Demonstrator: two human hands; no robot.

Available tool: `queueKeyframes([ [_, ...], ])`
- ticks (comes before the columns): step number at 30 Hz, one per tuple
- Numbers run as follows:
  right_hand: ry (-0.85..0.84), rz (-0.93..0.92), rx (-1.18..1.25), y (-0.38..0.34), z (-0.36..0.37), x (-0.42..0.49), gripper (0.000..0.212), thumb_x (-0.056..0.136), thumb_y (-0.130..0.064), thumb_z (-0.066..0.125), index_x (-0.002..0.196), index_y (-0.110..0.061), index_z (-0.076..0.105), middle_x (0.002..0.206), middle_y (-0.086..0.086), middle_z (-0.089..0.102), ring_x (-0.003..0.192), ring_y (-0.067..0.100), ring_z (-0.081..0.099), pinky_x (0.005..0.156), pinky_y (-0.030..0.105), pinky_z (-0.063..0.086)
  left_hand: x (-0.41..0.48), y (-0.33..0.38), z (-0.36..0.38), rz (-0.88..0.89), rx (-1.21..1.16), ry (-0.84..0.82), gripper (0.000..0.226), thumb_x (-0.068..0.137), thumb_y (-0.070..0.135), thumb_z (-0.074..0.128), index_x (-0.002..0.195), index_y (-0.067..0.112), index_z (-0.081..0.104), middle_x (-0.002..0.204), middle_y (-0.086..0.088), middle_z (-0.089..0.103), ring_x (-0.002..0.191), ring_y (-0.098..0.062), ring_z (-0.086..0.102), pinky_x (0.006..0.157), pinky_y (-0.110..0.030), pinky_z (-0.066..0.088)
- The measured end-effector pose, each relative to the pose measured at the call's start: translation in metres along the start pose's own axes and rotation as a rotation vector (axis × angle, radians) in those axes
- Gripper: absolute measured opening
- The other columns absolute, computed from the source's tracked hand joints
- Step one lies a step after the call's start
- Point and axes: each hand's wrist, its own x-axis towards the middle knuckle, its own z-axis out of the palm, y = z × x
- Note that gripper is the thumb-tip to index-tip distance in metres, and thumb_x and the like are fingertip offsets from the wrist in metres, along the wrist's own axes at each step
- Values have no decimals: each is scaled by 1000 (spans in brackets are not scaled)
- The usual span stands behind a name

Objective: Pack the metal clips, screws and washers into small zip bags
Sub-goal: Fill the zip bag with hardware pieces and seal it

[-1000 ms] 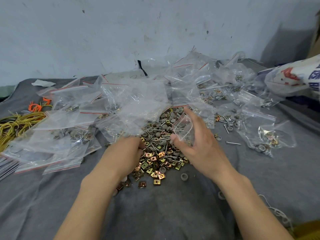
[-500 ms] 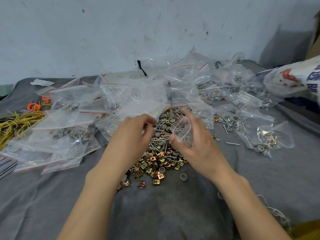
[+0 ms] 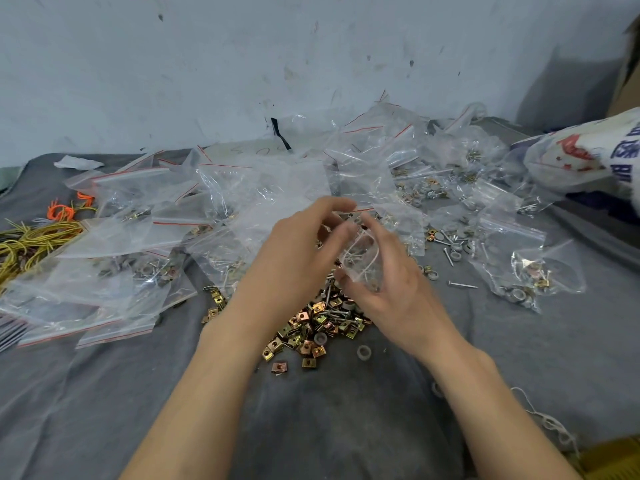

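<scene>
Clear, one small zip bag (image 3: 360, 263) is pinched in the right hand (image 3: 398, 292) while the left hand (image 3: 294, 258) curls at its mouth, hold unclear, above one clip pile (image 3: 311, 327).

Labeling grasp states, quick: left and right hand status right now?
Right hand: holds a small zip bag.
Left hand: fingers curled at the bag's mouth; whether it holds anything cannot be told.

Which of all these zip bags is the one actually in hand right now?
The small clear bag gripped by the right hand above the loose clip pile; the rest all lie on the grey cloth.
</scene>
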Motion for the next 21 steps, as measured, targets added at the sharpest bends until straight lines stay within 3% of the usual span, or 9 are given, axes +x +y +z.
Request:
queueKeyframes([
  [3,10,-8,-8,1,0,1,78,93,-64,55,156,-41,14,153,-17,34,137,3,36,107,22,27,1,-21,-7,-125,-19,54,22,99,36,54,120,38,59,92,21,64,84,8,60,64,-6,43],
  [8,11,-12,-6,2,-2,1,78,94,-61,58,155,-42,14,138,-31,32,124,-22,24,102,6,16,-10,-50,4,-307,218,-156,26,102,28,50,126,26,59,112,7,67,90,-6,61,80,-26,50],
  [11,12,-4,2,2,-3,1,79,93,-62,58,155,-44,13,135,-35,27,122,-33,18,104,9,18,-14,-54,13,-262,322,-273,24,102,27,49,123,26,62,117,6,64,101,-10,58,89,-28,48],
  [15,15,16,6,0,-5,1,79,90,-66,54,154,-44,13,137,-36,27,126,-29,21,113,26,26,-15,-55,16,-254,461,-316,23,101,32,49,119,27,63,117,6,56,109,-16,55,93,-38,48],
  [21,10,26,23,0,-7,1,79,90,-66,53,155,-43,15,141,-34,27,129,-25,21,114,25,25,-16,-54,17,-251,551,-307,19,101,34,48,113,27,62,117,6,56,106,-17,57,88,-38,50],
])
